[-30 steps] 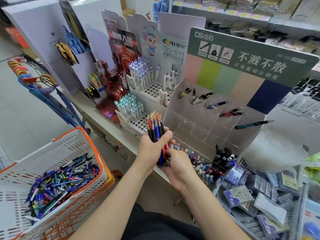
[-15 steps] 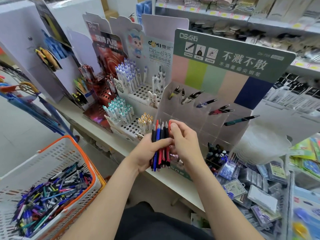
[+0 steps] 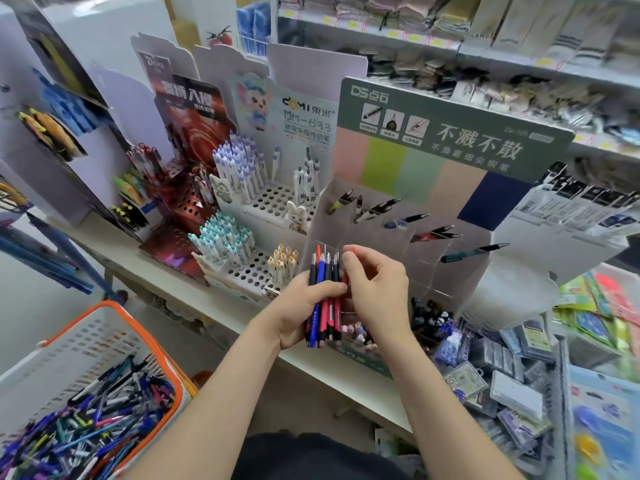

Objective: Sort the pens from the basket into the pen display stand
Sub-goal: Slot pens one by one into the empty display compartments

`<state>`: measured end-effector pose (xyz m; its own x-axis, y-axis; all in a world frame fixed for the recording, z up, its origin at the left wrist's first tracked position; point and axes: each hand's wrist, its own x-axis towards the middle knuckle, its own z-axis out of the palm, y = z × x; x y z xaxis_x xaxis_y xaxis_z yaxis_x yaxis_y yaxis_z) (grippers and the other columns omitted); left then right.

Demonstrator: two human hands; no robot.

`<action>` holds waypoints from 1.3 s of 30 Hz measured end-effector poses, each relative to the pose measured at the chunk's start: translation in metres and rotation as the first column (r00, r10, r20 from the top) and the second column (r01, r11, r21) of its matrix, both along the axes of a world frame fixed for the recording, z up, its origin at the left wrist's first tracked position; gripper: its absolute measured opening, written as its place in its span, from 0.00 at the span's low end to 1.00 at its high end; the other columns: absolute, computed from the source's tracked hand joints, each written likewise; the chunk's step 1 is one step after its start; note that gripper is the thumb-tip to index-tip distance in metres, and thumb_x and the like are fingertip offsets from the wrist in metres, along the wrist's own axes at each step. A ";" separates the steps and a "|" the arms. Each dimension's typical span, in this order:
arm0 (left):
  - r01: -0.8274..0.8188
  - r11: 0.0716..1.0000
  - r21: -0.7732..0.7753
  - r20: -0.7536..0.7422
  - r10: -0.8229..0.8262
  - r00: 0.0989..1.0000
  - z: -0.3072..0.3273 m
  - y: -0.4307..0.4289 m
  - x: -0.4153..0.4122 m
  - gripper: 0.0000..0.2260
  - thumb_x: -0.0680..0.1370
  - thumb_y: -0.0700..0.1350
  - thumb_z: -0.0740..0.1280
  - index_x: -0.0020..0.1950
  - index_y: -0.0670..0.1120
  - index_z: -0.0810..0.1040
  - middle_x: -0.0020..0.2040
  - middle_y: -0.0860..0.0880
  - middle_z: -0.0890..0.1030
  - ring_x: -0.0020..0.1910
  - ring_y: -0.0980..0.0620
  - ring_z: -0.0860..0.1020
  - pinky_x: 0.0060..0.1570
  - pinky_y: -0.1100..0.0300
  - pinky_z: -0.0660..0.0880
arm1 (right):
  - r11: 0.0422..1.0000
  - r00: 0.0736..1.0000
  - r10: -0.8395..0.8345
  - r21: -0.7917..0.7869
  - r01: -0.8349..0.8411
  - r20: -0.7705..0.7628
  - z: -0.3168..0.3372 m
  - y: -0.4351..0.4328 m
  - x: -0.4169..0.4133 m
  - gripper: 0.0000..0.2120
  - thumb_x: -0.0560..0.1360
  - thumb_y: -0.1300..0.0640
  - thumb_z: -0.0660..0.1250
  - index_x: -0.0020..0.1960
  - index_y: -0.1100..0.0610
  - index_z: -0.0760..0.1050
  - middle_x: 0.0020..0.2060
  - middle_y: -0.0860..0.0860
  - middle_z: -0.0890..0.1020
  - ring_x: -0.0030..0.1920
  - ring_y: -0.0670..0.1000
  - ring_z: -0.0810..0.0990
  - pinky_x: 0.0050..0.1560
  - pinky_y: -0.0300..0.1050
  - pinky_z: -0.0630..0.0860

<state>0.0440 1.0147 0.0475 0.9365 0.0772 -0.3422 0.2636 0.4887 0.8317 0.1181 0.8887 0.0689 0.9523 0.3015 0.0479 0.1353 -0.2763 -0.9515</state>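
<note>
My left hand [image 3: 300, 315] wraps a bundle of pens [image 3: 323, 296] upright just in front of the pen display stand [image 3: 426, 168], so the colours fan out and I can pick them one at a time. My right hand [image 3: 377, 289] pinches the top of a red pen [image 3: 351, 250] at the bundle's right edge, probably to draw it out for a compartment just behind. The basket [image 3: 149, 336] holding the remaining pens sits well left of the stand, lower down.
</note>
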 end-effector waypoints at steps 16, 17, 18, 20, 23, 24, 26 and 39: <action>-0.253 0.935 -0.249 -0.163 0.217 0.962 -0.011 0.001 0.036 0.13 0.84 0.36 0.67 0.68 0.38 0.75 0.53 0.39 0.86 0.47 0.43 0.86 0.53 0.44 0.86 | 0.878 0.749 -0.476 0.205 0.432 0.461 -0.016 -0.049 0.046 0.09 0.89 0.59 0.59 0.62 0.58 0.78 0.53 0.49 0.80 0.52 0.53 0.80 0.52 0.58 0.79; -0.260 0.933 -0.251 -0.163 0.224 0.961 -0.011 0.001 0.038 0.14 0.84 0.36 0.67 0.69 0.38 0.75 0.55 0.38 0.86 0.49 0.42 0.86 0.53 0.44 0.85 | 0.884 0.755 -0.465 0.188 0.429 0.463 -0.020 -0.051 0.047 0.09 0.89 0.60 0.59 0.62 0.58 0.78 0.53 0.49 0.80 0.52 0.53 0.79 0.52 0.58 0.78; -0.258 0.931 -0.258 -0.158 0.223 0.962 -0.009 -0.001 0.041 0.13 0.83 0.35 0.66 0.68 0.37 0.74 0.58 0.37 0.86 0.51 0.42 0.86 0.55 0.44 0.85 | 0.891 0.765 -0.449 0.172 0.419 0.461 -0.023 -0.052 0.047 0.10 0.88 0.60 0.59 0.62 0.58 0.78 0.53 0.50 0.80 0.52 0.53 0.79 0.52 0.57 0.79; -0.249 0.924 -0.289 -0.144 0.215 0.966 -0.007 -0.004 0.044 0.09 0.83 0.34 0.65 0.64 0.37 0.75 0.60 0.35 0.85 0.53 0.40 0.86 0.59 0.42 0.83 | 0.907 0.786 -0.414 0.131 0.401 0.460 -0.028 -0.053 0.046 0.10 0.88 0.62 0.60 0.62 0.59 0.79 0.52 0.50 0.81 0.51 0.52 0.80 0.51 0.51 0.78; -0.284 0.908 -0.309 -0.158 0.245 0.957 -0.009 -0.008 0.050 0.08 0.84 0.34 0.64 0.62 0.36 0.79 0.58 0.36 0.85 0.53 0.41 0.86 0.62 0.40 0.82 | 0.934 0.807 -0.329 0.040 0.356 0.490 -0.036 -0.055 0.045 0.09 0.87 0.65 0.61 0.62 0.60 0.79 0.51 0.50 0.80 0.50 0.49 0.78 0.52 0.44 0.76; -0.304 0.905 -0.296 -0.170 0.264 0.950 -0.012 -0.010 0.052 0.09 0.84 0.35 0.64 0.62 0.36 0.80 0.56 0.37 0.85 0.53 0.41 0.86 0.61 0.39 0.82 | 0.947 0.826 -0.282 0.004 0.321 0.488 -0.039 -0.056 0.046 0.10 0.86 0.66 0.62 0.62 0.60 0.79 0.52 0.50 0.80 0.51 0.48 0.78 0.53 0.44 0.77; -0.336 0.906 -0.258 -0.190 0.293 0.937 -0.016 -0.014 0.055 0.11 0.84 0.35 0.64 0.64 0.36 0.80 0.54 0.39 0.85 0.52 0.42 0.85 0.61 0.40 0.82 | 0.969 0.871 -0.176 -0.075 0.236 0.459 -0.046 -0.057 0.048 0.10 0.86 0.66 0.63 0.63 0.58 0.80 0.53 0.50 0.81 0.51 0.46 0.79 0.54 0.46 0.78; -0.536 0.827 -0.171 -0.250 0.490 0.835 -0.029 -0.001 0.055 0.10 0.83 0.35 0.62 0.55 0.34 0.82 0.47 0.40 0.86 0.48 0.46 0.87 0.58 0.43 0.83 | 0.995 0.778 -0.103 0.061 0.083 0.619 -0.022 -0.022 0.047 0.09 0.84 0.68 0.65 0.62 0.65 0.81 0.54 0.55 0.83 0.54 0.50 0.82 0.59 0.40 0.78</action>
<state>0.0993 1.0132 0.0189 0.6987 0.4278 -0.5734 0.0602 0.7635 0.6430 0.1650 0.8665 0.0464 0.7365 0.2019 0.6456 0.6744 -0.2927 -0.6779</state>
